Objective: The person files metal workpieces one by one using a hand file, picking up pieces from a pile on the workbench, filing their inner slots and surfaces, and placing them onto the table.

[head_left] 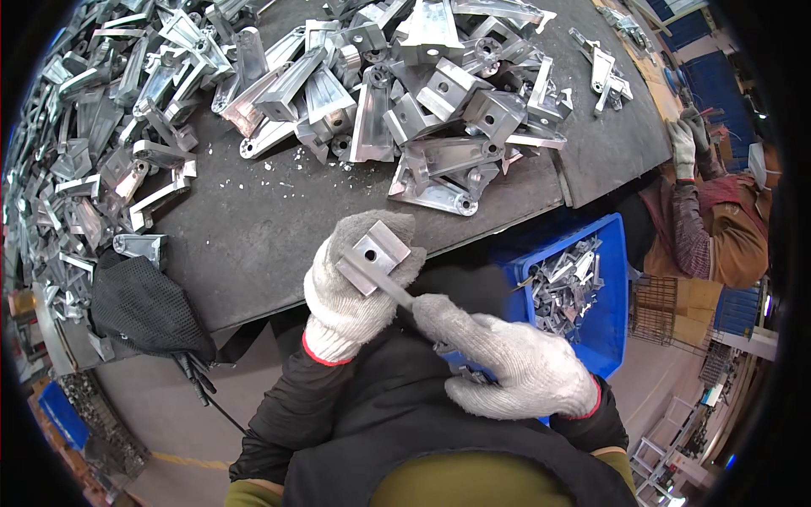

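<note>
My left hand (pixel 331 287), in a white knit glove with a red cuff edge, is closed around a silvery cast metal bracket (pixel 388 242). The bracket's square face with one round hole points up. Across that face lies the flat blade of a file (pixel 382 280). My right hand (pixel 524 363), gloved the same way, grips the file's near end, its index finger stretched along it; the handle is hidden inside the fist. Both hands are in front of the table's near edge, above my lap.
Heaps of similar brackets (pixel 372 110) cover the dark table (pixel 279 245). A blue bin (pixel 615 279) with metal scraps stands to the right, below the table edge. A black mesh bag (pixel 144 304) hangs at the left corner. Another person (pixel 718 220) with gloved hands works at the far right.
</note>
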### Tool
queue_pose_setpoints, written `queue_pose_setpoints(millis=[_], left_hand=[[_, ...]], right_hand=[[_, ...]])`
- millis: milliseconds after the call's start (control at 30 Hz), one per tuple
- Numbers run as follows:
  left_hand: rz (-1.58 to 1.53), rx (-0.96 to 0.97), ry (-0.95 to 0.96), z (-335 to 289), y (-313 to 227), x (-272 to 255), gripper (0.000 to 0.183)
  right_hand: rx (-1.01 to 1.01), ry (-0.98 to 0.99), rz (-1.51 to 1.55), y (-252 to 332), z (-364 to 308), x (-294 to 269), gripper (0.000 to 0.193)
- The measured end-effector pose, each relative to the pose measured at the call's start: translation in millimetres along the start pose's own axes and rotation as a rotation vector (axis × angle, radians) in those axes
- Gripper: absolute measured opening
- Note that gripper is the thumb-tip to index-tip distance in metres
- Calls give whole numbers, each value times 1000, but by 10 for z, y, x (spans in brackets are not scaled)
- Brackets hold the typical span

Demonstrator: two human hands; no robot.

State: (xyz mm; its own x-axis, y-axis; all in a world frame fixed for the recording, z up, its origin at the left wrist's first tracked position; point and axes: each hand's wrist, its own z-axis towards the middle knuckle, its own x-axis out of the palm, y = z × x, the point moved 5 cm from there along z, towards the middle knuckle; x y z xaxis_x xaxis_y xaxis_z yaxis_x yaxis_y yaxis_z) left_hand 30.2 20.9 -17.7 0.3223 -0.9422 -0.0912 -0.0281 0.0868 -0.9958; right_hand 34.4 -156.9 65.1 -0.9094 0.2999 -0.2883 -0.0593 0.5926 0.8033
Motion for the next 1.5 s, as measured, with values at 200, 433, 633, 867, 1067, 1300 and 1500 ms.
queue_pose_setpoints(millis=[200,433,633,867,1067,1300,1500], left_hand=[[51,72,47,-8,-92,0,44],[-15,9,38,-18,-35,18,45],[-7,64,-33,20,-61,4,40],[-19,74,-63,29,-57,18,38],[48,108,-38,72,-106,49,39],[85,84,-39,103,-86,62,44],[130,62,-3,118,-124,81,51]], right_hand=[[-211,-14,233,57,-65,-4,83],[-42,61,27,44,-62,7,81],[192,-118,-345,195,-98,-49,74],[129,-239,-451,229,-113,0,70],[169,-375,-943,294,-131,-57,60],[213,-350,-982,358,-123,-99,53],[97,-379,-1044,301,-173,-98,65]])
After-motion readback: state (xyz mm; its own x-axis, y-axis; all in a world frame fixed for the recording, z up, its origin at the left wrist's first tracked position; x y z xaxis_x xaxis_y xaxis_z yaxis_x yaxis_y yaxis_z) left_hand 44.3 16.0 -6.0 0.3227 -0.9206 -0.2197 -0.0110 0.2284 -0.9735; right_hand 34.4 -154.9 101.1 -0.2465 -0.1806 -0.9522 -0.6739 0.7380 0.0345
